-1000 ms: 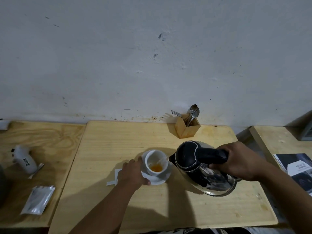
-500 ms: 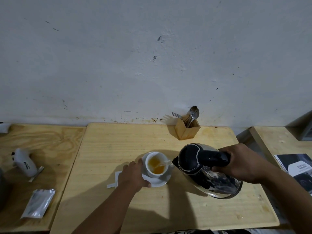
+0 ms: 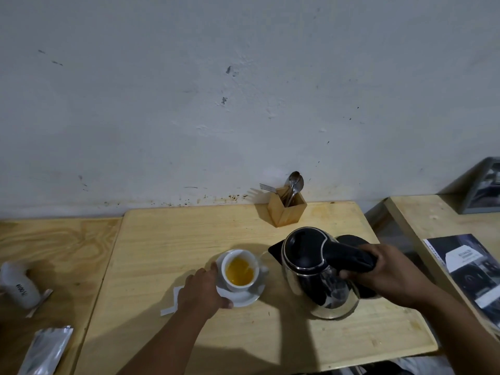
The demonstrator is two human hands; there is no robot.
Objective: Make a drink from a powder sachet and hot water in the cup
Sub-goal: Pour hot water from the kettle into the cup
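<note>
A white cup holding orange-yellow liquid stands on a white saucer in the middle of the wooden table. My left hand grips the saucer's left rim. To the cup's right, my right hand is closed around the black handle of a steel kettle with a black lid. The kettle is held nearly upright, its spout turned toward the cup, above its black base. No water stream is visible. A strip of white paper lies half hidden under my left hand.
A wooden cutlery holder with spoons and a fork stands at the back by the wall. On the left table lie a silver sachet and a white bottle. Printed booklets lie on the right table.
The kettle has tipped back from a pouring tilt to nearly upright and drawn away to the right. The liquid in the cup has risen. My left hand stays on the saucer.
</note>
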